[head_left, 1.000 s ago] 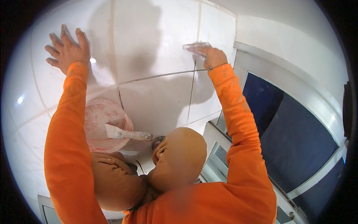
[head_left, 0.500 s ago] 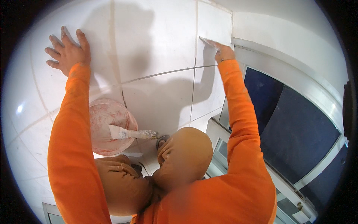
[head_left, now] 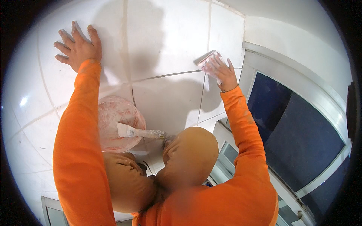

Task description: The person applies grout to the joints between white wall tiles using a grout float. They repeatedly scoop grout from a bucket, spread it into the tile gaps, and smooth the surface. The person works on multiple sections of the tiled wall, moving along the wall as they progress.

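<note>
My left hand (head_left: pixel 80 49) lies spread and flat against the white tiled wall (head_left: pixel 181 22), at the upper left. On the right, my right hand (head_left: pixel 223 75) presses a thin, flat spreader (head_left: pixel 205 59) to the tiles, its fingers laid over the tool. Pinkish-white paste coats the spreader and those fingers. The tool rests where a dark horizontal joint (head_left: pixel 169 74) meets a vertical one. Above that crossing the vertical joint looks pale; below it, dark. My fingers cover part of the spreader, so its exact kind is unclear.
A round tub (head_left: pixel 113 103) smeared with pinkish paste stands below my left hand. Across it lies a putty knife (head_left: pixel 151 133), close to my bent knee (head_left: pixel 192 148). At the right, a light metal frame (head_left: pixel 260 56) surrounds dark panes (head_left: pixel 301 139).
My right hand has moved down along the vertical joint and turned the spreader from edge-on to nearly flat. My left hand stays on the wall; the whole view has shifted slightly.
</note>
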